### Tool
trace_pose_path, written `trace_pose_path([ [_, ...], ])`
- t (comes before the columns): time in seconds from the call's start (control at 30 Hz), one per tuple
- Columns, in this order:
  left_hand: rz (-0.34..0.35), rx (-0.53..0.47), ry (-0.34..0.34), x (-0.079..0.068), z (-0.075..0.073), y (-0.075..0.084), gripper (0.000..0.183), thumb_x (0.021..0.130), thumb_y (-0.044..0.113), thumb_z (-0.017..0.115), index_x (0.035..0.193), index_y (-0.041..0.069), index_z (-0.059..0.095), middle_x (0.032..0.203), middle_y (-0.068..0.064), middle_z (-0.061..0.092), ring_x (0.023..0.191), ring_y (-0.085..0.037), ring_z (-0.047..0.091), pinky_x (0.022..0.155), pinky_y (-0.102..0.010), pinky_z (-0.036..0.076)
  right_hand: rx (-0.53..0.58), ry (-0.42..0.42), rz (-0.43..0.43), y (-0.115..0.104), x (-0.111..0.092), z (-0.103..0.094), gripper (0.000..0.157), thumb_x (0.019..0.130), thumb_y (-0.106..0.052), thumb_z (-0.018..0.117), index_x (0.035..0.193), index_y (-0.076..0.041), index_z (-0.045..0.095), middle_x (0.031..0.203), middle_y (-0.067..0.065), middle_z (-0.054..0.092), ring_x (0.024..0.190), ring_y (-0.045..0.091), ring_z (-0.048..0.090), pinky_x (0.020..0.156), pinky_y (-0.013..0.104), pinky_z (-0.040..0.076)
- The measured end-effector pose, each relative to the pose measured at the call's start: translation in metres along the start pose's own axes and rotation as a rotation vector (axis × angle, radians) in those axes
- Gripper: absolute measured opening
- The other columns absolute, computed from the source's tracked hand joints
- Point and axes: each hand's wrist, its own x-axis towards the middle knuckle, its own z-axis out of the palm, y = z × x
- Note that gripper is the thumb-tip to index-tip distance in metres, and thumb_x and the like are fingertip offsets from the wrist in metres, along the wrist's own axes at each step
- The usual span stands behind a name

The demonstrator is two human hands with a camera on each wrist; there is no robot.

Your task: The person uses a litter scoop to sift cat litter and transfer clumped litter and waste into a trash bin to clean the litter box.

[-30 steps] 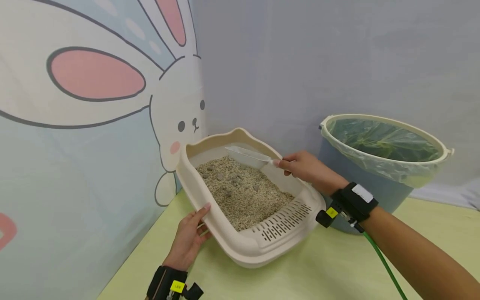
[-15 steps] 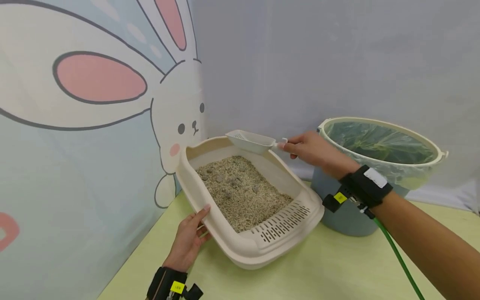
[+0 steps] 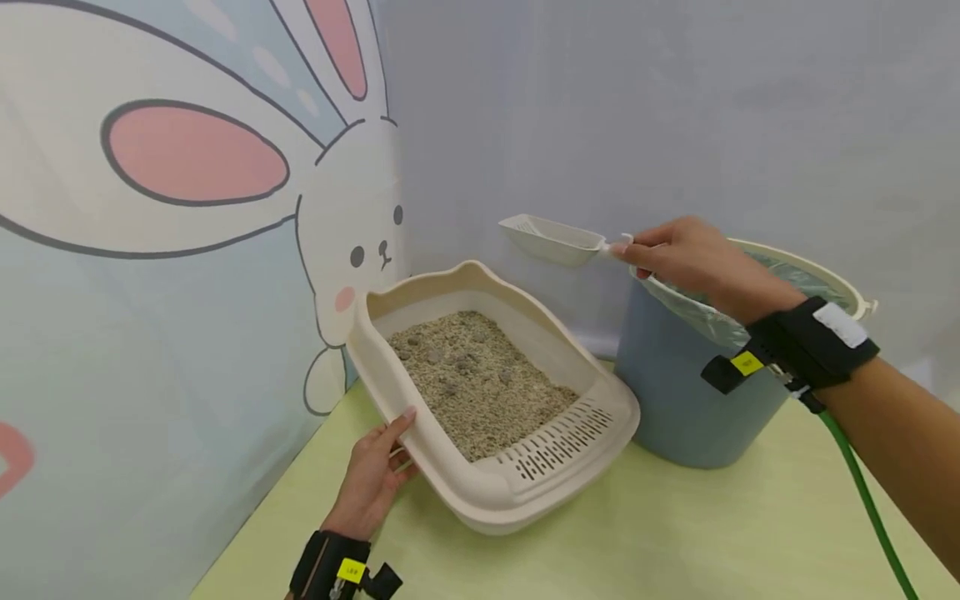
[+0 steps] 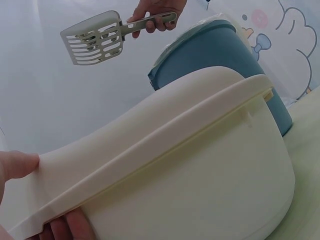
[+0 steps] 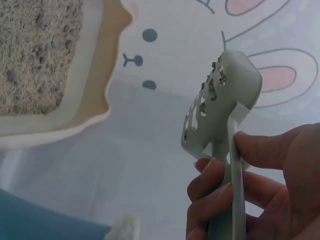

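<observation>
My right hand (image 3: 693,258) grips the handle of a pale slotted litter scoop (image 3: 553,240), held in the air above the gap between the litter box and the bin. Dark clumps show through the slots of the scoop (image 5: 220,97) in the right wrist view. My left hand (image 3: 372,479) holds the near left rim of a cream litter box (image 3: 465,492); its thumb lies on top and its fingers curl under the edge, as the left wrist view shows. Sandy litter (image 3: 487,417) with several greyish clumps fills the box.
A blue-grey bin (image 3: 682,400) with a pale rim and a clear liner stands to the right of the box, partly behind my right hand. A wall with a rabbit picture (image 3: 352,217) rises at the left. Beneath is a yellow-green surface (image 3: 645,533).
My right hand has lifted the scoop from inside the box and carried it up and right, toward the bin. My left hand keeps its hold on the rim.
</observation>
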Motion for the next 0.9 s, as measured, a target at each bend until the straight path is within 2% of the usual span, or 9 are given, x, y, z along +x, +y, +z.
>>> trace_pose_path([
  [0.23, 0.000, 0.014, 0.018, 0.001, 0.002, 0.000, 0.073, 0.076, 0.047, 0.074, 0.127, 0.002, 0.045, 0.119, -0.016, 0.050, 0.097, -0.024, 0.057, 0.073, -0.034, 0.051, -0.023, 0.039, 0.043, 0.039, -0.021, -0.041, 0.065, 0.093, -0.055, 0.046, 0.133, -0.004, 0.048, 0.123, 0.018, 0.045, 0.101, 0.031, 0.039, 0.076, 0.051, 0.034],
  [0.4, 0.000, 0.008, 0.021, 0.000, 0.003, -0.001, 0.075, 0.075, 0.047, 0.074, 0.127, 0.001, 0.045, 0.118, -0.016, 0.050, 0.096, -0.023, 0.057, 0.073, -0.033, 0.050, -0.096, 0.062, 0.100, 0.074, -0.037, -0.061, 0.077, 0.093, -0.058, 0.043, 0.141, 0.002, 0.034, 0.128, 0.029, 0.039, 0.109, 0.043, 0.036, 0.088, 0.064, 0.030],
  [0.5, 0.002, 0.002, 0.019, 0.000, 0.002, -0.001, 0.074, 0.076, 0.046, 0.074, 0.127, 0.002, 0.045, 0.118, -0.015, 0.050, 0.096, -0.023, 0.057, 0.073, -0.033, 0.050, -0.143, 0.092, 0.162, 0.094, -0.046, -0.070, 0.085, 0.092, -0.061, 0.040, 0.142, 0.005, 0.029, 0.125, 0.036, 0.038, 0.110, 0.049, 0.033, 0.088, 0.070, 0.028],
  [0.6, -0.001, 0.005, 0.026, 0.000, 0.001, 0.000, 0.074, 0.075, 0.046, 0.075, 0.127, 0.002, 0.045, 0.119, -0.015, 0.050, 0.096, -0.023, 0.056, 0.073, -0.033, 0.050, -0.208, 0.130, 0.222, 0.113, -0.056, -0.077, 0.090, 0.091, -0.065, 0.037, 0.139, 0.010, 0.031, 0.118, 0.040, 0.042, 0.107, 0.053, 0.034, 0.083, 0.072, 0.031],
  [0.7, -0.003, 0.012, 0.037, 0.001, -0.002, 0.002, 0.075, 0.075, 0.047, 0.075, 0.127, 0.001, 0.044, 0.119, -0.016, 0.049, 0.096, -0.023, 0.057, 0.074, -0.033, 0.051, -0.284, 0.163, 0.235, 0.128, -0.062, -0.080, 0.090, 0.092, -0.063, 0.036, 0.133, 0.017, 0.035, 0.113, 0.044, 0.046, 0.103, 0.057, 0.035, 0.080, 0.073, 0.032],
  [0.8, 0.000, 0.022, 0.048, 0.001, -0.006, 0.004, 0.075, 0.076, 0.047, 0.074, 0.128, 0.001, 0.044, 0.119, -0.015, 0.050, 0.096, -0.022, 0.057, 0.074, -0.033, 0.051, -0.432, 0.227, 0.184, 0.138, -0.064, -0.078, 0.081, 0.095, -0.055, 0.042, 0.122, 0.021, 0.046, 0.106, 0.045, 0.052, 0.093, 0.057, 0.044, 0.071, 0.069, 0.039],
  [0.9, 0.000, 0.025, 0.064, 0.000, -0.010, 0.003, 0.072, 0.078, 0.046, 0.073, 0.127, 0.001, 0.045, 0.117, -0.015, 0.051, 0.095, -0.022, 0.058, 0.073, -0.033, 0.051, -0.614, 0.272, 0.144, 0.141, -0.062, -0.073, 0.064, 0.097, -0.043, 0.049, 0.113, 0.019, 0.055, 0.104, 0.044, 0.053, 0.081, 0.053, 0.052, 0.065, 0.065, 0.043],
])
